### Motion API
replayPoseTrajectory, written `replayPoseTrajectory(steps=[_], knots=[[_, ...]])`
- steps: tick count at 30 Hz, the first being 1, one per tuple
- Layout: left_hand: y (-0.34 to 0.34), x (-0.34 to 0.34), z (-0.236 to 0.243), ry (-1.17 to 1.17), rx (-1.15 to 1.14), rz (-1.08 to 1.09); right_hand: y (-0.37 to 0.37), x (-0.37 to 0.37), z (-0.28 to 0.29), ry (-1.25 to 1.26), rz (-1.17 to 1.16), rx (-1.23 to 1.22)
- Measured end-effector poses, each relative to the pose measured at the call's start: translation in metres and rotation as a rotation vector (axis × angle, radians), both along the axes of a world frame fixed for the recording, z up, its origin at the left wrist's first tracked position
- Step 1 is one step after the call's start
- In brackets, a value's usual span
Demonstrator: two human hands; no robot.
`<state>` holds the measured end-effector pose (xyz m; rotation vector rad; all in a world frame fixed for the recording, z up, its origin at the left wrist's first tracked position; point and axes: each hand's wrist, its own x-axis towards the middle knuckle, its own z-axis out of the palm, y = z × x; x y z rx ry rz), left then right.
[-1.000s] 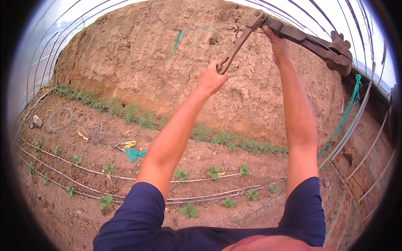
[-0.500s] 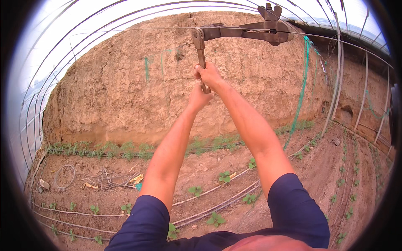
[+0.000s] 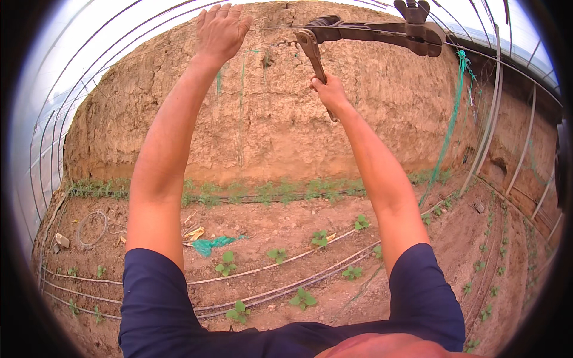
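Note:
Overhead, a brown, rusty metal wire tensioner [image 3: 373, 34] sits on a thin wire [image 3: 271, 28], its long jointed body reaching to a wing-nut clamp at the upper right. My right hand [image 3: 332, 94] is wrapped round its lever handle [image 3: 314, 55], which hangs down at a slant. The handle's lower tip sticks out beneath my fist. Off to the left, my left hand [image 3: 222, 31] is raised with its fingers stretched up, its back showing and nothing visible in it. It is close to the wire; whether it touches the wire I cannot tell.
An earthen wall [image 3: 268, 119] fills the background, under curved roof ribs. Green netting [image 3: 453, 113] hangs at right beside slanted metal poles [image 3: 494, 113]. Below lie soil rows with seedlings [image 3: 303, 298], drip hoses [image 3: 286, 291], a wire coil [image 3: 92, 229] and a crumpled teal sheet [image 3: 212, 245].
My left hand has let go of the lever handle and moved up and left to near the wire. My right hand stays on the handle, whose lower end now slants further to the right.

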<state>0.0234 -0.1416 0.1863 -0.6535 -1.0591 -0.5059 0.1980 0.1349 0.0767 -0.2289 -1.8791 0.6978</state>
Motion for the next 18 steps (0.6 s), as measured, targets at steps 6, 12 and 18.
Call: replayPoseTrajectory(steps=[6, 12, 18], knots=[[0.017, -0.039, -0.023, -0.624, -0.527, -0.452, -0.011, 0.012, -0.003, -0.058, -0.185, 0.073], [0.038, -0.064, -0.008, -0.395, -0.203, -0.519, -0.003, 0.015, -0.001, -0.079, -0.150, 0.047], [0.091, -0.088, 0.029, -0.422, -0.155, -0.445, -0.009, 0.015, -0.007, -0.075, -0.053, 0.091]])
